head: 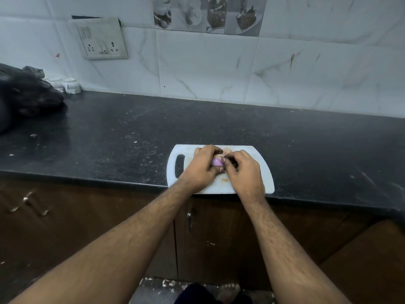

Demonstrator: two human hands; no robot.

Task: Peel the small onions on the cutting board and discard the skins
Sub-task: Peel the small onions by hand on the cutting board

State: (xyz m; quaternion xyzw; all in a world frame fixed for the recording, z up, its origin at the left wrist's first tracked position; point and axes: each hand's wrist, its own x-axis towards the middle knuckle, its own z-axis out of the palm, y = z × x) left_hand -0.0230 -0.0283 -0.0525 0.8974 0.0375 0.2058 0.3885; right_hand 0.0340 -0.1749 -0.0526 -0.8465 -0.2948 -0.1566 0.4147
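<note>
Both bare forearms are reaching forward from the near edge of the black speckled stone counter [109, 132], and the two hands are meeting over the middle of the white plastic cutting board with a handle slot [175, 165], which is lying at the counter's near edge. The left hand [200, 166] is curling its fingers around a small purple peeled onion [217, 161] and is holding it just above the board, with its back turned up. The right hand [244, 170] is also showing its back, and its thumb and bent fingers are pinching at the right side of the onion. Only a small part of the onion is showing between the hands, so I cannot tell its long axis or which way it is pointing. Pale scraps of onion skin [224, 179] are lying on the board near the hands.
</note>
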